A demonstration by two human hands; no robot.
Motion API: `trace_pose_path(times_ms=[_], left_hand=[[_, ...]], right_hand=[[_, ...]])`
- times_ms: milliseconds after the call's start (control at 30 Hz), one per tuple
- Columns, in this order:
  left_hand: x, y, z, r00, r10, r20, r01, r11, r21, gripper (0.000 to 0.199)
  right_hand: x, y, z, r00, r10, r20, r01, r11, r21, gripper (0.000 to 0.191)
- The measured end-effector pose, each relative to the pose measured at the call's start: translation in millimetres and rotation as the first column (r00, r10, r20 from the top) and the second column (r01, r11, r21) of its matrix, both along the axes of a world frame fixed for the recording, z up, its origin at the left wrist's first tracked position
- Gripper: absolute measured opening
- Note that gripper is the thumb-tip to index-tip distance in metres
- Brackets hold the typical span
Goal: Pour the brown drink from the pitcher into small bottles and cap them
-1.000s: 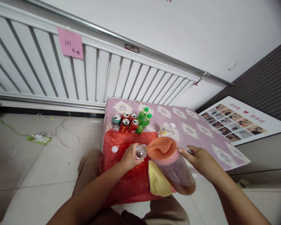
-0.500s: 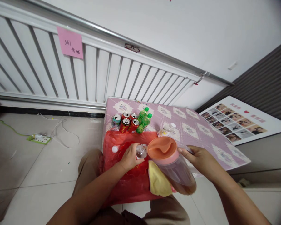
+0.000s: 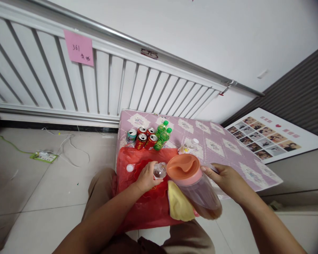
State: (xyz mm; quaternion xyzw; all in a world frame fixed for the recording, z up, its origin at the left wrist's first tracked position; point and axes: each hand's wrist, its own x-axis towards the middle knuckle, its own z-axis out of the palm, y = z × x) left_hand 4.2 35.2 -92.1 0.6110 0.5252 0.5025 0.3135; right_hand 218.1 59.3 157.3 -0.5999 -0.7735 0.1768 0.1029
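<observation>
My left hand (image 3: 147, 177) is closed around a clear plastic bottle (image 3: 160, 170) with its cap off, above the red plastic sheet (image 3: 140, 211). With my right hand (image 3: 222, 178) I grip the handle of a clear pitcher (image 3: 201, 194). Its orange lid (image 3: 183, 167) tilts toward the bottle's mouth, and brownish liquid lies in its lower end. Whether liquid runs into the bottle cannot be made out. Beneath the pitcher lies a yellow cloth (image 3: 180, 204). A white cap (image 3: 129, 168) rests on the red sheet, left of my left hand.
Several open drink cans (image 3: 141, 141) and two green bottles (image 3: 163, 137) stand at the back of the flower-patterned table (image 3: 214, 141). Another clear bottle (image 3: 189, 146) with a white cap is behind the pitcher. A radiator (image 3: 137, 88) runs along the wall; a power strip (image 3: 43, 157) lies on the floor.
</observation>
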Motion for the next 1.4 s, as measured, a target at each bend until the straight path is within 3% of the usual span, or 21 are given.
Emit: trace_pose_path(times_ms=[1400], left_hand=[[0.0,0.2,-0.2,1.0,-0.004,-0.009,0.004,1.0,-0.002,0.08]], right_hand=[[-2.4,2.2,1.5,0.998,-0.025,0.049,0.027,0.999,-0.035,0.065]])
